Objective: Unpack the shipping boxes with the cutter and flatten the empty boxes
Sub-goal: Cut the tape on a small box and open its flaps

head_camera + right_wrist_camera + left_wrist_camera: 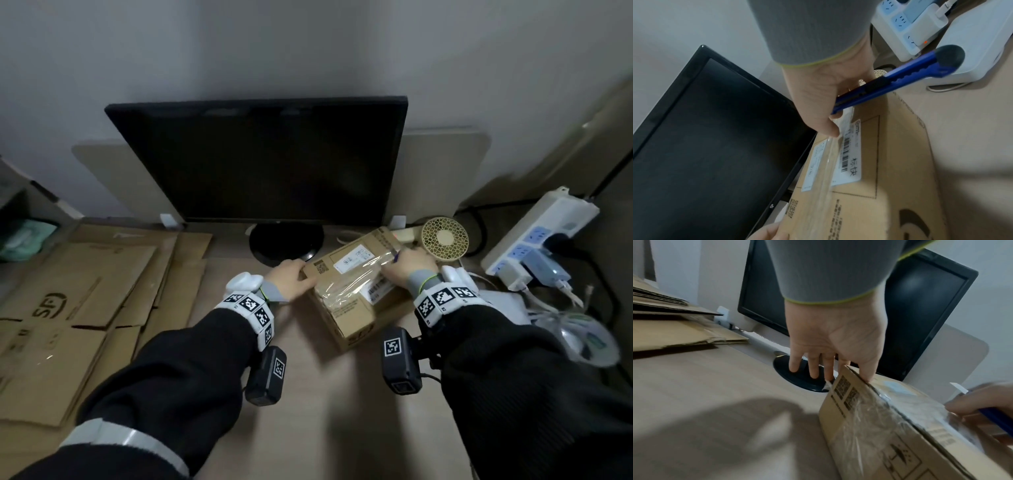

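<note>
On the pale wooden desk (308, 428), just before the black monitor (260, 157), sits a brown cardboard shipping box (349, 291) sealed with clear tape. Her or his left hand (291, 274) steadies its left corner, fingers straight, thumb on top. At the far end of the tape seam the right hand (407, 265) grips a blue snap-off cutter (898, 82). Flattened brown cartons (78, 308) lie stacked to the left.
</note>
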A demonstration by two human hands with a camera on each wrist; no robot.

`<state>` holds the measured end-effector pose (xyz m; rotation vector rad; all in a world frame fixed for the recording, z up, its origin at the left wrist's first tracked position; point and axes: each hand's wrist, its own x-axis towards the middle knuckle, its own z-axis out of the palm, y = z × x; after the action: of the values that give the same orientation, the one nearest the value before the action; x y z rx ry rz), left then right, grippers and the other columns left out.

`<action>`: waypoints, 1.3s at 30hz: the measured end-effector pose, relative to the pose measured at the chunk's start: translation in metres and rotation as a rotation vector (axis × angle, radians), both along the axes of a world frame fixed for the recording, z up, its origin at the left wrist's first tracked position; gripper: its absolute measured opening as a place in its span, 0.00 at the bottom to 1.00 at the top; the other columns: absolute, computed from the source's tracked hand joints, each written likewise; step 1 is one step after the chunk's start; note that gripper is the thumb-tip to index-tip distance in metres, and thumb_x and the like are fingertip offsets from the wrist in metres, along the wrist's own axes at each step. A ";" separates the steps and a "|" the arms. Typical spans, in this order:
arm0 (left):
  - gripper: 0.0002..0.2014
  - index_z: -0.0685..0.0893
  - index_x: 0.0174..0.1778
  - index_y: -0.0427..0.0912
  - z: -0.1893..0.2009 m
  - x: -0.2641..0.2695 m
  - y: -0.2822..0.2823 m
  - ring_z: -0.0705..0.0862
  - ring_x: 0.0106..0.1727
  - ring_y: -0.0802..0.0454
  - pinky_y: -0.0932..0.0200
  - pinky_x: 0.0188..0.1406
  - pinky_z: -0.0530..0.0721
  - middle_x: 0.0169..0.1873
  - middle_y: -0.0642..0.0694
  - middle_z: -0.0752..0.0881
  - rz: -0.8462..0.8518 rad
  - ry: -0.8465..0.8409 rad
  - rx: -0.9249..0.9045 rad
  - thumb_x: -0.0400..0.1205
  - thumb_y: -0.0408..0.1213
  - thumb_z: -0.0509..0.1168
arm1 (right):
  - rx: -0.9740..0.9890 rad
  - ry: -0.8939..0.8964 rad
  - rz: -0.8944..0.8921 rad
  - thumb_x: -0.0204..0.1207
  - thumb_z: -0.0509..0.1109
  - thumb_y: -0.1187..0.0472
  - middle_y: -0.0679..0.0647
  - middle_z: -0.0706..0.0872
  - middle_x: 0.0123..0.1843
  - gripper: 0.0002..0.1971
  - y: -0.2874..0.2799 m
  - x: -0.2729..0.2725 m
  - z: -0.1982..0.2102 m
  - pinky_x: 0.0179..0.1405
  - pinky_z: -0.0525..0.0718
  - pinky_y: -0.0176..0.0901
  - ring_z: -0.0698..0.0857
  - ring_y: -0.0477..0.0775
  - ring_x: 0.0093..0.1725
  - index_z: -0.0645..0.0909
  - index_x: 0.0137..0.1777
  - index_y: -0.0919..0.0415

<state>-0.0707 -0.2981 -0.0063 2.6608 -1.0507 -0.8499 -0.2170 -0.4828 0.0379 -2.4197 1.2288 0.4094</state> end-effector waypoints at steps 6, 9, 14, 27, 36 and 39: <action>0.26 0.77 0.65 0.34 0.005 0.009 0.037 0.78 0.53 0.43 0.57 0.43 0.69 0.59 0.36 0.81 0.072 -0.033 0.071 0.81 0.53 0.57 | 0.068 -0.044 0.043 0.76 0.64 0.50 0.62 0.81 0.64 0.21 0.026 0.001 -0.004 0.57 0.78 0.46 0.81 0.63 0.63 0.78 0.63 0.62; 0.19 0.75 0.64 0.34 0.006 0.014 0.078 0.78 0.54 0.41 0.57 0.43 0.67 0.60 0.35 0.80 0.162 -0.063 0.144 0.86 0.46 0.56 | 0.209 -0.125 0.074 0.78 0.65 0.51 0.60 0.84 0.58 0.16 0.052 0.006 -0.005 0.48 0.78 0.43 0.83 0.62 0.56 0.79 0.57 0.62; 0.25 0.63 0.80 0.41 0.013 0.023 0.150 0.75 0.72 0.39 0.57 0.60 0.73 0.75 0.37 0.73 0.304 -0.080 0.166 0.89 0.49 0.49 | 0.679 -0.289 0.007 0.79 0.67 0.59 0.61 0.88 0.48 0.08 0.103 0.021 -0.012 0.45 0.87 0.51 0.90 0.60 0.49 0.76 0.41 0.61; 0.31 0.61 0.82 0.44 0.005 0.027 0.203 0.65 0.77 0.34 0.45 0.73 0.66 0.77 0.32 0.62 0.445 -0.092 0.204 0.86 0.58 0.51 | 0.675 -0.208 0.055 0.78 0.66 0.65 0.63 0.85 0.50 0.07 0.148 0.052 -0.030 0.31 0.81 0.44 0.87 0.59 0.43 0.70 0.42 0.59; 0.29 0.64 0.80 0.53 0.022 0.002 0.098 0.56 0.81 0.41 0.35 0.80 0.46 0.79 0.42 0.64 0.053 -0.215 0.113 0.83 0.57 0.55 | 0.767 -0.253 -0.086 0.82 0.55 0.63 0.59 0.79 0.41 0.07 0.134 0.055 -0.033 0.27 0.73 0.39 0.81 0.60 0.37 0.70 0.42 0.60; 0.27 0.69 0.78 0.52 0.021 -0.006 0.072 0.60 0.80 0.41 0.28 0.76 0.39 0.76 0.44 0.69 0.022 -0.205 0.181 0.84 0.58 0.53 | 0.775 -0.254 -0.056 0.84 0.52 0.55 0.60 0.79 0.38 0.12 0.130 0.049 -0.035 0.23 0.65 0.37 0.74 0.56 0.28 0.67 0.40 0.58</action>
<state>-0.0765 -0.2257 0.0145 2.9586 -1.0294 -0.7113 -0.1678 -0.3530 0.0031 -1.7053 0.8158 0.4405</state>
